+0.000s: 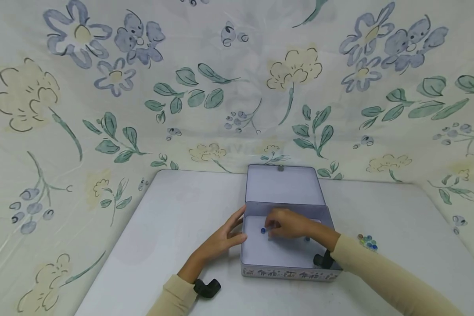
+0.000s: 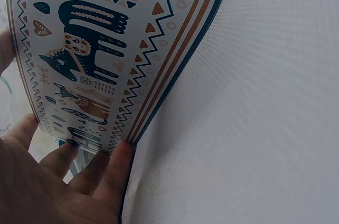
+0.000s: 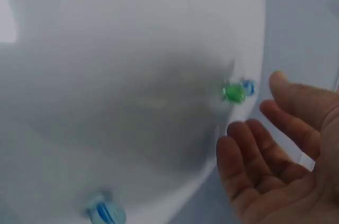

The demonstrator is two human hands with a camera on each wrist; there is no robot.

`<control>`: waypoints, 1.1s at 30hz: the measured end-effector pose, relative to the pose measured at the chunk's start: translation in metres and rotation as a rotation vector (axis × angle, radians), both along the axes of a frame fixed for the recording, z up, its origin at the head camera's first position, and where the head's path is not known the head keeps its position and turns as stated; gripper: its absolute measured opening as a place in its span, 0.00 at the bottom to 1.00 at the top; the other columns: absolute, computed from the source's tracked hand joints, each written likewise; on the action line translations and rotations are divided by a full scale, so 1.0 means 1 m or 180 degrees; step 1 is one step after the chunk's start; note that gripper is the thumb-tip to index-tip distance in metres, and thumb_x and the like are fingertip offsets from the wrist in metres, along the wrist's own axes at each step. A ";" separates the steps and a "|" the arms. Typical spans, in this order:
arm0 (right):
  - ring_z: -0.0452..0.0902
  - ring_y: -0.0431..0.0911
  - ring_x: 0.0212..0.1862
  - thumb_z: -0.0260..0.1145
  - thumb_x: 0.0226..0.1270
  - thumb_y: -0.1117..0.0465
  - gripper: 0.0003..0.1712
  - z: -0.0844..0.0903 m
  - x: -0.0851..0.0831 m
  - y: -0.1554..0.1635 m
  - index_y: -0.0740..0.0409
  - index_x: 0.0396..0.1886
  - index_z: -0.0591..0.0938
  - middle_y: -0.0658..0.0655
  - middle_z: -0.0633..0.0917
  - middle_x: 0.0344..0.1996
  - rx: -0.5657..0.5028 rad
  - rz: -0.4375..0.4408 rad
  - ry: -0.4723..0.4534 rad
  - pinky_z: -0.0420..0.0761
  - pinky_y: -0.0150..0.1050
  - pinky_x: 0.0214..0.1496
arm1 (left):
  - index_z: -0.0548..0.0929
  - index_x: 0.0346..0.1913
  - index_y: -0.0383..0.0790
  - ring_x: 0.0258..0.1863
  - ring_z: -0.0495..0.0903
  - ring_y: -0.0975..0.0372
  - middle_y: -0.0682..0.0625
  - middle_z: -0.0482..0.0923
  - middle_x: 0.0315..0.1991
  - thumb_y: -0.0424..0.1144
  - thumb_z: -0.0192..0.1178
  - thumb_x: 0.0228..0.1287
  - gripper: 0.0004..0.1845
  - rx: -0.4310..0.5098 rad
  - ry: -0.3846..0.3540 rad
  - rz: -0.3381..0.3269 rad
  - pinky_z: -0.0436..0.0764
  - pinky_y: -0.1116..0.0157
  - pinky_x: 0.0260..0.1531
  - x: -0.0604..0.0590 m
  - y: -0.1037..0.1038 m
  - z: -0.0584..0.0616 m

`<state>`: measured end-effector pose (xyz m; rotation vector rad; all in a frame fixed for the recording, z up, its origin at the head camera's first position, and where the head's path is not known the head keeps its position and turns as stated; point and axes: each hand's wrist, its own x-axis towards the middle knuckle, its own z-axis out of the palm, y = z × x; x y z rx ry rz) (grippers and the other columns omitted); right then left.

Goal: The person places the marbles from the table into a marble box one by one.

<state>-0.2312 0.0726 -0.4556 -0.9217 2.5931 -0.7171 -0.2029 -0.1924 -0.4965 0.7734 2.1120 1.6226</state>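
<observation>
One open tin point(image 1: 288, 259) on the counter point(image 1: 174, 219), three marbles point(image 3: 233, 92) inside, a small pile point(image 1: 368, 242) outside. Left hand point(image 1: 221, 239) flat against the tin's side; right hand point(image 1: 288, 224) inside, fingers loose and empty.

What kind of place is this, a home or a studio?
Probably a small staged recording corner: flowered cloth hangs behind and beside a plain white table, where an open tin box and glass marbles sit.

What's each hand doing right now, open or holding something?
Left hand: open, straight fingers resting against the outer side of the tin box.
Right hand: open inside the box, holding nothing; marbles lie loose near its fingertips.
</observation>
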 end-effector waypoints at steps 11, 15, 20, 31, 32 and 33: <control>0.82 0.41 0.43 0.70 0.66 0.61 0.11 0.024 0.001 0.024 0.60 0.46 0.85 0.56 0.87 0.44 -0.0318 0.0114 -0.0058 0.84 0.32 0.46 | 0.43 0.82 0.55 0.79 0.47 0.41 0.50 0.36 0.83 0.42 0.57 0.73 0.43 -0.0025 0.0044 0.0028 0.63 0.39 0.72 -0.001 0.002 0.000; 0.81 0.40 0.43 0.69 0.67 0.59 0.13 0.037 0.003 0.038 0.60 0.47 0.84 0.57 0.87 0.43 -0.0430 0.0077 -0.0038 0.84 0.32 0.47 | 0.43 0.82 0.53 0.79 0.47 0.41 0.50 0.36 0.83 0.44 0.58 0.72 0.44 -0.0011 0.0070 0.0014 0.63 0.39 0.71 -0.001 0.003 0.000; 0.81 0.39 0.44 0.69 0.68 0.56 0.15 0.054 0.009 0.059 0.58 0.50 0.84 0.50 0.86 0.42 -0.0524 -0.0114 -0.0092 0.84 0.33 0.48 | 0.43 0.82 0.54 0.79 0.48 0.40 0.50 0.36 0.83 0.40 0.57 0.72 0.44 -0.0034 0.0072 0.0021 0.63 0.38 0.71 -0.001 0.002 0.001; 0.80 0.36 0.44 0.68 0.69 0.54 0.14 0.066 0.028 0.122 0.54 0.50 0.85 0.46 0.86 0.41 -0.0626 -0.0720 0.0073 0.83 0.31 0.46 | 0.43 0.81 0.56 0.79 0.49 0.39 0.49 0.37 0.83 0.43 0.58 0.73 0.44 -0.0013 0.0102 -0.0004 0.64 0.38 0.71 0.000 0.002 0.001; 0.80 0.36 0.43 0.67 0.70 0.54 0.14 0.066 0.030 0.128 0.56 0.50 0.85 0.47 0.86 0.41 -0.0636 -0.0771 0.0061 0.83 0.31 0.45 | 0.43 0.81 0.56 0.79 0.49 0.40 0.49 0.37 0.83 0.43 0.58 0.73 0.44 -0.0008 0.0110 -0.0003 0.64 0.38 0.71 -0.001 0.002 0.001; 0.80 0.36 0.43 0.67 0.70 0.54 0.15 0.067 0.031 0.133 0.57 0.50 0.84 0.48 0.87 0.41 -0.0649 -0.0820 0.0050 0.83 0.31 0.45 | 0.43 0.81 0.56 0.79 0.49 0.39 0.49 0.37 0.83 0.42 0.58 0.73 0.43 -0.0003 0.0122 0.0002 0.64 0.38 0.70 -0.001 0.002 0.000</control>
